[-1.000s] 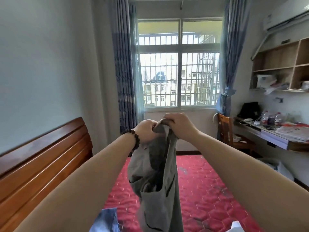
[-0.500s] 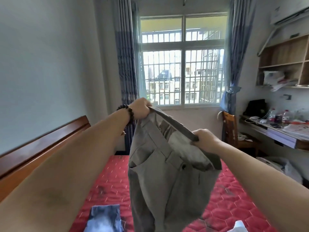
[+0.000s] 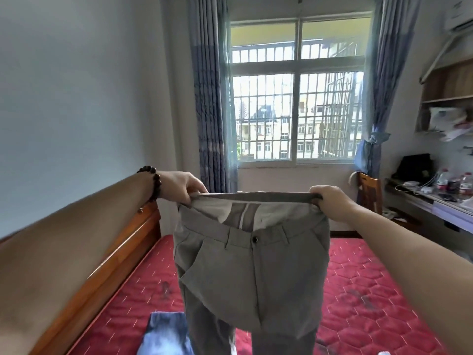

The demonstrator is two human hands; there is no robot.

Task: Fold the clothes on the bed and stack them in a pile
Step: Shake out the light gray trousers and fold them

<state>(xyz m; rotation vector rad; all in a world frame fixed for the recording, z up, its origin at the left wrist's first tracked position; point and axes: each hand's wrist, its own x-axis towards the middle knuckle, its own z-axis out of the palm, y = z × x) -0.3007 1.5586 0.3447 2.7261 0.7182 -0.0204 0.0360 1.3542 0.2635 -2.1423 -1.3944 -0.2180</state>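
Observation:
A pair of grey trousers point(image 3: 252, 278) hangs in the air in front of me, waistband stretched flat and level, button side facing me, legs dangling out of view below. My left hand point(image 3: 183, 187) pinches the left end of the waistband. My right hand point(image 3: 329, 202) grips the right end. Below lies the red quilted bed point(image 3: 371, 298). A folded blue denim piece point(image 3: 166, 334) rests on it at the bottom left, partly behind the trousers.
A wooden headboard point(image 3: 115, 265) runs along the left wall. A barred window point(image 3: 297, 98) with blue curtains is straight ahead. A wooden chair point(image 3: 371, 198) and a cluttered desk point(image 3: 435, 201) with bottles stand at the right. A small white item point(image 3: 384, 352) peeks in at the bottom right.
My hands, first bunched together on the crumpled trousers, have moved apart along the waistband. The waistband is now pulled out straight and level and the trousers hang open and flat.

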